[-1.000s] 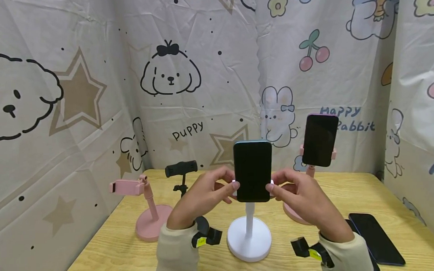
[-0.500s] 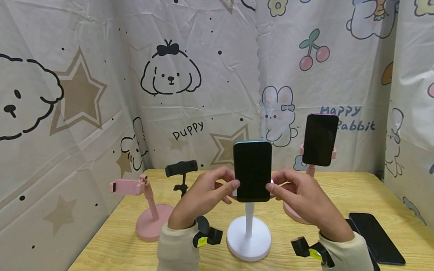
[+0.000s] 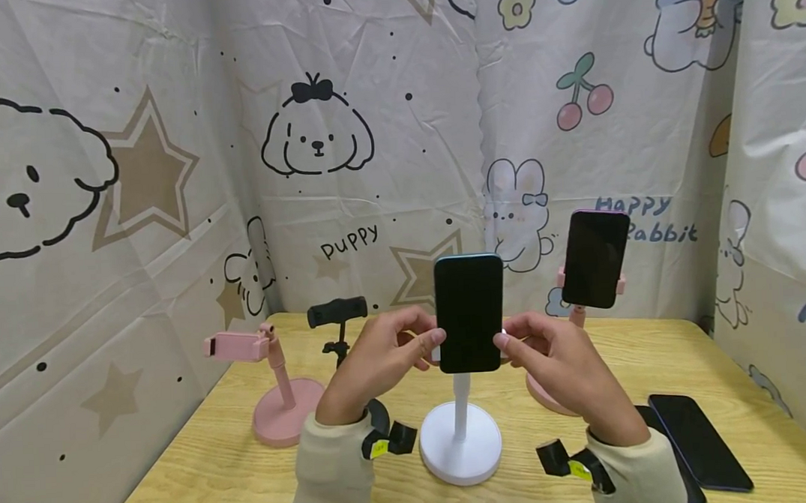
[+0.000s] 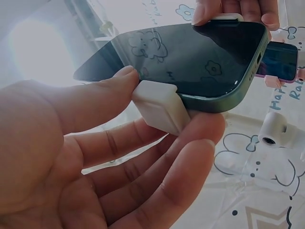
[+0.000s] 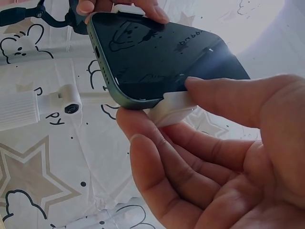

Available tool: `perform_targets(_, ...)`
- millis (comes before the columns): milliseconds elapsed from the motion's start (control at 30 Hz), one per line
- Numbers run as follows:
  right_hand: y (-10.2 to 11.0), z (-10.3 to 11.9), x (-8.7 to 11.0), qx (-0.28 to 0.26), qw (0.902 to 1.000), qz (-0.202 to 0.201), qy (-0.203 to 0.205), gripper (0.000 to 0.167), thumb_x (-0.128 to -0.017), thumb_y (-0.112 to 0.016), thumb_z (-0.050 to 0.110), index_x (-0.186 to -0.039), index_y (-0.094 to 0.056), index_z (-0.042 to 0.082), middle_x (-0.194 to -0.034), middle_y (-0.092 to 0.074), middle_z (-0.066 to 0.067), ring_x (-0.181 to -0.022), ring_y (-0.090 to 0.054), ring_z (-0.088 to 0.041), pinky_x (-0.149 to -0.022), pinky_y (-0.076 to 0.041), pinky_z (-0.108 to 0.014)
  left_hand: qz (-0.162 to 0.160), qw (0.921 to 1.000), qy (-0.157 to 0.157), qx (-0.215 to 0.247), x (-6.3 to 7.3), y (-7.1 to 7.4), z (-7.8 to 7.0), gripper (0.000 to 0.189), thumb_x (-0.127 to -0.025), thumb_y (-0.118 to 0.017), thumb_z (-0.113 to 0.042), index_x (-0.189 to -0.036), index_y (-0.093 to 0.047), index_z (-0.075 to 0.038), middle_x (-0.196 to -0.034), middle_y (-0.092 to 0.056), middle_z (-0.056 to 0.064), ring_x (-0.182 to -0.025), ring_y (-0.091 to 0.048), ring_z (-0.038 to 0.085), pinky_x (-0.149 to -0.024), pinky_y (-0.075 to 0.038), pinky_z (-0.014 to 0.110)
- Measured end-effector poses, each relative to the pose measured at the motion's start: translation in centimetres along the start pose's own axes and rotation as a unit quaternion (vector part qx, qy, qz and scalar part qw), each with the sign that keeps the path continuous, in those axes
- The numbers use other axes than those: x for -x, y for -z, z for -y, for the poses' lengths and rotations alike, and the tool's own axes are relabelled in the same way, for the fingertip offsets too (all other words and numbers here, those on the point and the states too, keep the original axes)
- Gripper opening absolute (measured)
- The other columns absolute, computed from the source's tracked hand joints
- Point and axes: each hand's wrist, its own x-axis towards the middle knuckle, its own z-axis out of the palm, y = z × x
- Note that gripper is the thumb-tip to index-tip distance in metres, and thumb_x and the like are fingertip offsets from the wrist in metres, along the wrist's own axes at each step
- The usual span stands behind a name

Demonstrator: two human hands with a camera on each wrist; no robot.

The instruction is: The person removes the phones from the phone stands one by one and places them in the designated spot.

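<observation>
A smartphone (image 3: 469, 313) with a dark screen and green-blue frame stands upright above a white phone stand (image 3: 462, 443). White clamp ends (image 4: 161, 106) grip its two long sides. My left hand (image 3: 394, 357) pinches the left side, thumb on the screen's edge and fingers behind the clamp end. On the opposite side, my right hand (image 3: 552, 357) holds phone and clamp the same way, its thumb beside the other clamp end (image 5: 174, 109). The stand's white joint (image 5: 71, 100) shows below the phone; its link to the clamp is hidden behind the phone.
Behind to the right, a pink stand (image 3: 577, 317) bears another phone (image 3: 595, 259). At left are a pink stand (image 3: 283, 414) and a black holder (image 3: 336, 312). Dark phones (image 3: 702, 441) lie at the right of the wooden table (image 3: 217, 470). Printed curtains (image 3: 344, 134) enclose the back and sides.
The held phone's top edge has risen slightly, and its screen looks a little taller and more upright. Both hands have shifted only slightly and keep their hold.
</observation>
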Motion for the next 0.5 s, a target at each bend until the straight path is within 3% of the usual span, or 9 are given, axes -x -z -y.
perform_targets(500,-0.24,0.16,0.02,0.000,0.9999,-0.009,-0.008,0.031,-0.094,-0.064,0.030,-0.111,-0.065,0.004,-0.095,-0.069,-0.006,-0.078,-0.068,-0.014,-0.071,-0.054,-0.023,-0.025,0.9995,0.019,-0.004,-0.17,-0.30,-0.08,0.017,-0.094,-0.065,-0.029,-0.098,-0.068,-0.012,-0.090,-0.066,0.003,-0.070,-0.068,0.021,-0.066,-0.056,0.031)
